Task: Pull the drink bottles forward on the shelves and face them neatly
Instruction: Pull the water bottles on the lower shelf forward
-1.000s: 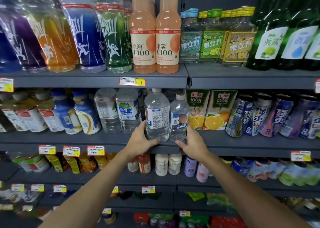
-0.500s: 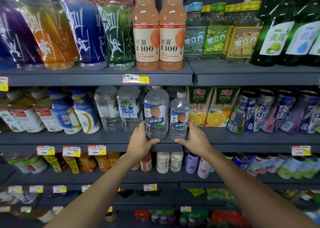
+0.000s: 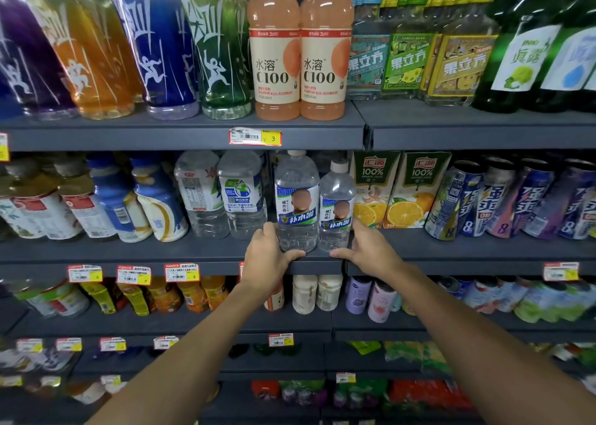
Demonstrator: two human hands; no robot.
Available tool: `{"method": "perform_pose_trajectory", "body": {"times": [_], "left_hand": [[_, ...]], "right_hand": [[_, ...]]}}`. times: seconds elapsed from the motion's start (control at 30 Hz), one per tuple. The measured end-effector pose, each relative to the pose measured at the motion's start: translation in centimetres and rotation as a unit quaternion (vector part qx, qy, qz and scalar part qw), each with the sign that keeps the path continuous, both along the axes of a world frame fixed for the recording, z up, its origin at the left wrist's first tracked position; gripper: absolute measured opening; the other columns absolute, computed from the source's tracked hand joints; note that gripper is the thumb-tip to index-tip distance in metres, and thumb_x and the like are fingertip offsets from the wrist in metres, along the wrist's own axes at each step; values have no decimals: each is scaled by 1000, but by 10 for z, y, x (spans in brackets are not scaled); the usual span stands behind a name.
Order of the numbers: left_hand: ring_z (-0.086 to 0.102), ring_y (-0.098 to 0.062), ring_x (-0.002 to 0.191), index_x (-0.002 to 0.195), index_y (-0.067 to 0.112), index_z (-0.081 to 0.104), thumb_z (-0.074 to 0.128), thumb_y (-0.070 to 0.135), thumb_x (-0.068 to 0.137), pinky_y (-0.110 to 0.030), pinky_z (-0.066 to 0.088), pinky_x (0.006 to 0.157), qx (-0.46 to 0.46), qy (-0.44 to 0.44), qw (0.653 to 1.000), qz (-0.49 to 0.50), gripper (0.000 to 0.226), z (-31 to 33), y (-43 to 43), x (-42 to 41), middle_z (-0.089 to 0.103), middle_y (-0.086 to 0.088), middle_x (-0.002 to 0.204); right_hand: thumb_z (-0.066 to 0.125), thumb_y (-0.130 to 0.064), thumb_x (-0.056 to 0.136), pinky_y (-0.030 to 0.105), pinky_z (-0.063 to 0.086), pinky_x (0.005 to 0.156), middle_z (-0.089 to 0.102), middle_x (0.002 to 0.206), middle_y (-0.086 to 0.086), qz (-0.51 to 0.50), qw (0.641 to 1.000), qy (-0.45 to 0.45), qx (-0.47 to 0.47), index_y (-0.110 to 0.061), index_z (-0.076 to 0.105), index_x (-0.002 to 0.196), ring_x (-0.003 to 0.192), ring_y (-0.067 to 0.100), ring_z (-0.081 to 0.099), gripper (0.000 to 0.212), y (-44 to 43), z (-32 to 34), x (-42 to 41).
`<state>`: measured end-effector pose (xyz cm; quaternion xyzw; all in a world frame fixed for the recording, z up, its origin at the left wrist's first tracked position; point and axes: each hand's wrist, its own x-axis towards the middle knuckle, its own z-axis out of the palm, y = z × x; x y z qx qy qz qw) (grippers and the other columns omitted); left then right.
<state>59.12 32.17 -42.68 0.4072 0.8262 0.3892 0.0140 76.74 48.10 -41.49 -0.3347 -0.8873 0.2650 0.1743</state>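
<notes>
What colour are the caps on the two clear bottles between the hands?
White caps on both clear bottles, seen in the head view.

This is a shop, a drinks aisle of a convenience store or supermarket. Dark grey shelves [image 3: 180,136] run across the whole frame in tiers, packed with rows of identical goods: sports drink bottles [image 3: 161,50] upper left, orange juice cartons [image 3: 395,189] and cans [image 3: 483,198] at right. Price tags [image 3: 254,136] with barcodes are clipped along the shelf edges.
</notes>
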Motion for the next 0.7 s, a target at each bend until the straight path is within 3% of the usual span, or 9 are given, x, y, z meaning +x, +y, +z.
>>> {"method": "perform_pose_trajectory", "body": {"times": [0.2,0.33,0.43,0.7], "left_hand": [[55,-19,103,120,20,48,86,53,68,-29,47,87,8,-3,1000,-13,72,-5,-1,-7,57,-2,110],[55,-20,102,115,23,47,86,55,67,-36,51,90,-14,-5,999,-35,70,-4,-1,-16,56,0,110],[55,-15,100,116,24,48,86,57,66,-32,52,88,-11,2,999,-32,71,-5,-2,-17,57,3,109],[58,-12,97,117,24,50,86,58,64,-29,52,86,5,6,1000,-25,73,-5,1,-13,62,6,107]], "right_hand": [[78,-47,83,38,49,96,62,133,-1,17,1000,-1,-4,-23,38,141,118,21,59,74,-1,1,0],[76,-48,84,36,50,91,63,129,-2,20,1000,-8,-6,-25,36,142,111,20,60,74,0,1,0],[75,-50,84,32,47,80,66,121,-1,19,1000,-13,13,-24,37,141,100,17,61,73,0,-1,-1],[75,-49,85,35,49,80,66,114,-2,22,999,-20,14,-19,41,136,103,23,64,69,2,0,-1]]}}
